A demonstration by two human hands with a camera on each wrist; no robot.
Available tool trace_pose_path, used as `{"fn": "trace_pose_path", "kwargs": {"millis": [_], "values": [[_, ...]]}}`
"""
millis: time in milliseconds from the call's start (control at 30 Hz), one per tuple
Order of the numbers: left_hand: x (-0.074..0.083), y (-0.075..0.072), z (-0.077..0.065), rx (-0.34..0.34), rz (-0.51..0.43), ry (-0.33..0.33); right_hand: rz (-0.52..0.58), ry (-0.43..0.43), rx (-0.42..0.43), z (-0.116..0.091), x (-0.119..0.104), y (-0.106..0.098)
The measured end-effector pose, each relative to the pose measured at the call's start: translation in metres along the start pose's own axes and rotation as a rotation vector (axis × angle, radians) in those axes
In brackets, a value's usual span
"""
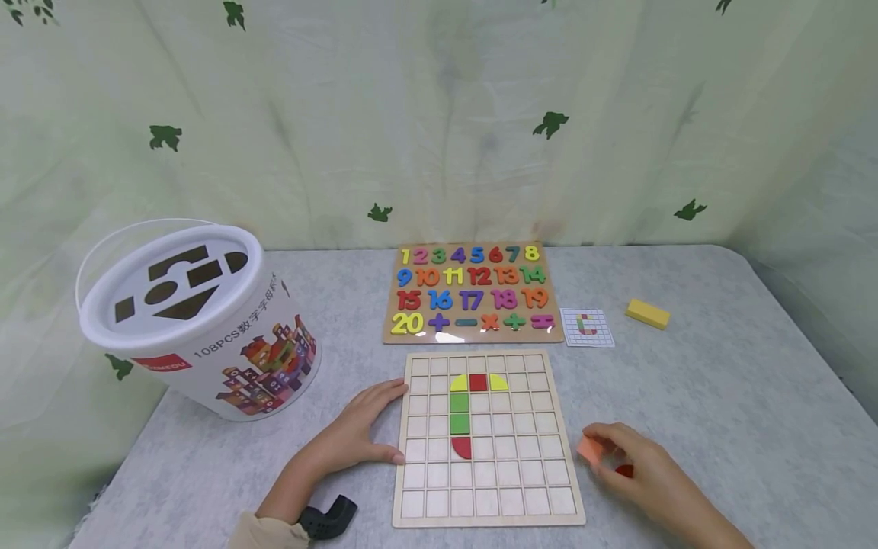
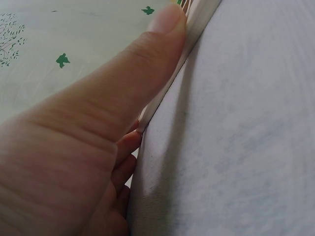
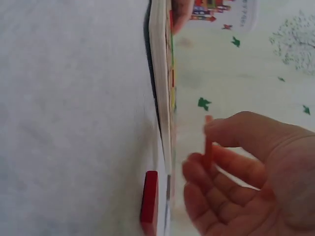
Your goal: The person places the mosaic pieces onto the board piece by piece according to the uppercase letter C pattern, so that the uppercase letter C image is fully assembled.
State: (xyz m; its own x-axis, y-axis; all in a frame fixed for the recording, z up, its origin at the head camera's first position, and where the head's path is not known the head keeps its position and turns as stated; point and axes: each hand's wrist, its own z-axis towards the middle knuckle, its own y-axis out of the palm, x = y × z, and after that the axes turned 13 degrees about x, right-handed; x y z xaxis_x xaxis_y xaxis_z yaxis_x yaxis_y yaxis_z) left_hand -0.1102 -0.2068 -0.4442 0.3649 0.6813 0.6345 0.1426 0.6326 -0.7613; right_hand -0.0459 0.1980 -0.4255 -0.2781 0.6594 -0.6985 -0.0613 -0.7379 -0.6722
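Observation:
A wooden grid board lies flat in front of me. On it sit yellow, red and green tiles, with two green squares in a column and a red quarter-round tile below them. My left hand touches the board's left edge with fingertips and thumb, its fingers spread. Right of the board, my right hand pinches a thin orange tile between thumb and fingers. A red tile rests on the table under that hand, partly hidden in the head view.
Behind the board lies a wooden number puzzle. A pattern card is beside it, with a yellow block farther right. A large white bucket stands at the left. A black curved object is at the left wrist.

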Motion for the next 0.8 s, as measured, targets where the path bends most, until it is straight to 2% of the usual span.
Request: {"fn": "trace_pose_path", "kwargs": {"millis": [133,200,467,567,800], "values": [[0.0,0.0,0.0,-0.002,0.001,0.0,0.034,-0.155,0.072,0.007,-0.013,0.005],[0.0,0.0,0.0,-0.001,-0.001,0.001,0.056,-0.179,0.069,0.012,-0.02,0.008],[-0.001,0.0,0.0,-0.001,-0.005,0.0,0.191,-0.256,-0.042,0.029,-0.04,0.037],[-0.001,0.001,0.0,0.0,0.0,-0.003,0.202,-0.248,-0.099,0.033,-0.042,0.051],[0.0,0.001,0.001,0.0,0.002,-0.017,0.181,-0.164,-0.239,0.039,-0.043,0.073]]}}
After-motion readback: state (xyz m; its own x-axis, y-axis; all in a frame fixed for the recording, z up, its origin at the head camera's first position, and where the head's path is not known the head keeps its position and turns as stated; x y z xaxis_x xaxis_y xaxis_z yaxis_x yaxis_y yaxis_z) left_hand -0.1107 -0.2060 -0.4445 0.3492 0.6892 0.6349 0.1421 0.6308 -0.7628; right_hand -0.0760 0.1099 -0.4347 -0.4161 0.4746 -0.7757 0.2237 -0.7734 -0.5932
